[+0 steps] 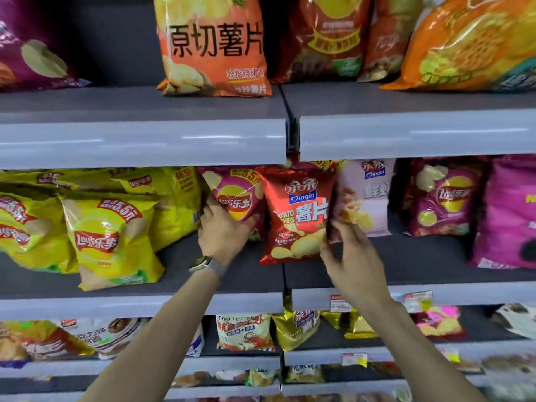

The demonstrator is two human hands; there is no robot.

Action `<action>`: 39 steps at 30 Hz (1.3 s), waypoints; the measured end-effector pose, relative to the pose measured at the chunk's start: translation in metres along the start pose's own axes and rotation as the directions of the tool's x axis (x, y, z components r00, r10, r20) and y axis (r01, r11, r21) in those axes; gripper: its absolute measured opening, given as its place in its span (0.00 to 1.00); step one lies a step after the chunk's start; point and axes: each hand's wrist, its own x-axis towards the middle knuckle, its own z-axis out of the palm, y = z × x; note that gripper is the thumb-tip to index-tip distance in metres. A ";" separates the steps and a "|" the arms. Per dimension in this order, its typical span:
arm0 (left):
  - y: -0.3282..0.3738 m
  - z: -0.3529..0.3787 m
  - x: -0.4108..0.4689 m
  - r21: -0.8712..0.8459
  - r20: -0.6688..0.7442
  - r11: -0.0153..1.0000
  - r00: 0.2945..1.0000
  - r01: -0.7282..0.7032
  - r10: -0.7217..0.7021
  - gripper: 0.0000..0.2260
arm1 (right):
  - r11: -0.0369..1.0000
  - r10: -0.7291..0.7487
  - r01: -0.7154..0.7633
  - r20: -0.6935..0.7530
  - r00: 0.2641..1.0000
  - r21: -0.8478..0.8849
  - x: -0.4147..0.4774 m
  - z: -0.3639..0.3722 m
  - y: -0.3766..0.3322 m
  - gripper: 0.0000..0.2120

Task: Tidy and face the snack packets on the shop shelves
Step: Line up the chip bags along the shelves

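Though upright, red crisp packet (295, 216) creased.

Two hands (223, 230) (352, 256), three grey shelves (145, 140), one red packet (295, 216), several yellow packets (107, 239).

Grey metal shelves (145, 140) in tiers — dark back panel (116, 39), glossy front edges.

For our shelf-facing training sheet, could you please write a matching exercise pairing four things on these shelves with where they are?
Things:
1. red Qinqin packet
2. left hand
3. big orange packet
4. pale pink packet

Places:
A. top shelf
B. on the magenta Lay's packet
C. right of the red packet
D. between both hands

Pairs: 1-D, 2-B, 3-A, 4-C
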 end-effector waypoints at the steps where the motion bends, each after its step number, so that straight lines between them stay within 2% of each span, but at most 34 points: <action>1: -0.001 -0.003 -0.002 -0.019 0.003 1.000 1.000 -0.007 0.007 0.56 | 0.997 -0.014 0.018 0.044 0.999 -0.081 0.001 0.002 0.002 0.20; 4: -0.005 -0.011 -0.016 -0.047 -0.028 0.996 0.997 -0.073 0.072 0.55 | 0.967 -0.027 0.064 0.148 0.989 -0.247 -0.001 0.006 0.007 0.22; 9: -0.014 -0.025 -0.061 0.073 -0.159 0.944 0.931 -0.320 0.328 0.32 | 0.923 -0.009 0.060 0.136 0.991 -0.381 -0.008 -0.004 0.018 0.23; 11: -0.015 -0.024 -0.072 0.101 -0.075 0.929 0.928 -0.356 0.364 0.28 | 0.914 0.023 0.021 0.105 0.994 -0.406 -0.011 -0.013 0.028 0.23; 14: -0.005 -0.019 -0.080 -0.012 0.143 0.941 0.931 -0.338 0.336 0.27 | 0.906 0.119 -0.083 0.063 0.991 -0.415 -0.011 -0.029 0.049 0.28; 16: 0.006 -0.015 -0.080 -0.114 0.237 0.948 0.919 -0.297 0.316 0.33 | 0.916 0.212 -0.193 0.016 0.977 -0.350 -0.006 -0.042 0.068 0.33; 20: 0.026 -0.003 -0.072 -0.290 0.378 0.950 0.899 -0.113 0.223 0.44 | 0.892 0.443 -0.448 -0.078 0.893 -0.065 0.018 -0.067 0.108 0.44; 23: 0.038 0.004 -0.063 -0.428 0.431 0.903 0.885 0.028 0.177 0.43 | 0.836 0.548 -0.542 -0.128 0.827 0.084 0.041 -0.080 0.140 0.48; 26: 0.050 0.013 -0.056 -0.498 0.436 0.862 0.886 0.092 0.156 0.39 | 0.806 0.585 -0.557 -0.118 0.803 0.202 0.059 -0.086 0.162 0.51; 30: 0.057 0.023 -0.046 -0.555 0.410 0.829 0.888 0.064 0.206 0.39 | 0.834 0.537 -0.514 -0.082 0.840 0.199 0.069 -0.081 0.178 0.49; 34: 0.057 0.030 -0.045 -0.599 0.372 0.799 0.900 0.047 0.226 0.39 | 0.810 0.568 -0.542 -0.073 0.820 0.222 0.080 -0.077 0.189 0.53; 37: 0.057 0.032 -0.049 -0.623 0.353 0.779 0.913 0.068 0.203 0.38 | 0.784 0.590 -0.552 -0.068 0.804 0.285 0.094 -0.073 0.193 0.59; 39: 0.060 0.031 -0.053 -0.645 0.322 0.760 0.929 0.077 0.179 0.35 | 0.763 0.602 -0.552 -0.061 0.796 0.338 0.103 -0.071 0.195 0.66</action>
